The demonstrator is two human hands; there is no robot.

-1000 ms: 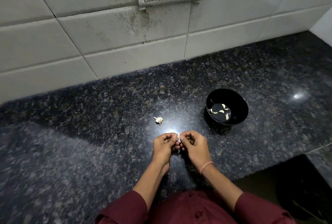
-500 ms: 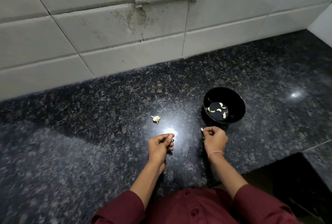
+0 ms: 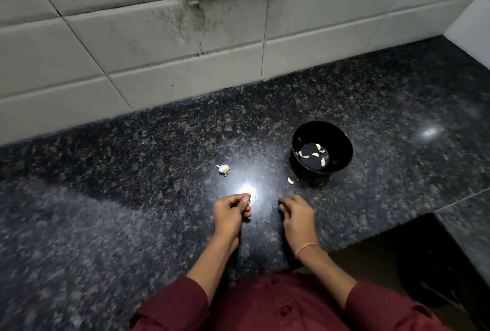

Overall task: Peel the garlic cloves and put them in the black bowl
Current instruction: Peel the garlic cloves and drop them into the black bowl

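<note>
Left hand [image 3: 231, 214]: fingers clenched on garlic scrap [image 3: 249, 201]. Right hand [image 3: 297, 214]: fingers slack, empty. Peeled clove [image 3: 291, 180] on tabletop [image 3: 132, 198] beside black bowl [image 3: 342, 142].

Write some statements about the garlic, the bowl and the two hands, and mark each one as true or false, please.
1. The black bowl holds several peeled cloves. True.
2. The right hand grips the bowl's rim. False: it is apart from the bowl, nearer the person, with nothing visible in it.
3. One loose clove lies on the counter just outside the bowl. True.
4. The left hand lies flat and open. False: its fingers curl round a small garlic piece.
5. A garlic remnant lies on the counter, left of the bowl. True.
</note>
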